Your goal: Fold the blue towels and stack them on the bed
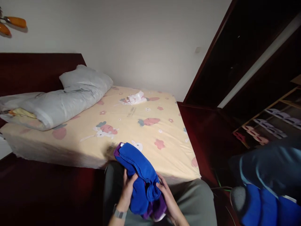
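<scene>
A blue garment with purple trim [141, 175] lies bunched between my lap and the near edge of the bed. My left hand [128, 188] grips its left side with the fingers curled into the cloth. My right hand [168, 197] holds its right side from below, fingers closed on the fabric. A watch or band sits on my left wrist. My grey trousers [195, 201] show beneath the garment.
The bed [131, 125] has a yellow sheet printed with rabbits and strawberries. A grey pillow and folded duvet [58, 100] lie at its left. A small white-pink item [135, 98] sits near the far edge. Blue clothing [265, 188] is piled at right, by a shoe rack [270, 125].
</scene>
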`<action>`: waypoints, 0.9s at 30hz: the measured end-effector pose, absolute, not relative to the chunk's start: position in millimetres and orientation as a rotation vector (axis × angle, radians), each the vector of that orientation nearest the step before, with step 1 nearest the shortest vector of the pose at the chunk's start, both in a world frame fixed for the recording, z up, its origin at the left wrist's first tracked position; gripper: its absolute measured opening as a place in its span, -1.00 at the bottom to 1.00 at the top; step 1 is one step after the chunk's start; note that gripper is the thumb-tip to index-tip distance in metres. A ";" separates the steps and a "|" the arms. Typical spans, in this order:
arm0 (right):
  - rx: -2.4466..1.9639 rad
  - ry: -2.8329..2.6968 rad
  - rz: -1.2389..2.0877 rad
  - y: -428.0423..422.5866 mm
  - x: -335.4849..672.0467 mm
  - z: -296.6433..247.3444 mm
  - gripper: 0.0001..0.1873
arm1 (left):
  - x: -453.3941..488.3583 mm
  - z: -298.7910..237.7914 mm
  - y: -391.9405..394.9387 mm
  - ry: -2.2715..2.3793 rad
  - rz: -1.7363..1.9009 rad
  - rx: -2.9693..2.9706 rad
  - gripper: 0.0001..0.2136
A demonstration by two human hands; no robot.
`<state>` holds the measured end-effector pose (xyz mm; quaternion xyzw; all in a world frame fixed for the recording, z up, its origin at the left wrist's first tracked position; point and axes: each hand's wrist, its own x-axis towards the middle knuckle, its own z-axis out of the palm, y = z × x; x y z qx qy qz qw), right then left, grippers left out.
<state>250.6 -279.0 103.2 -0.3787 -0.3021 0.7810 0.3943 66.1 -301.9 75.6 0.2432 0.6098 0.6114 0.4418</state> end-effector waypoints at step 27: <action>-1.555 -1.202 1.500 -255.2 353.9 -27.7 -0.43 | -144.2 -33.1 -246.1 2.905 1.013 1.088 -0.66</action>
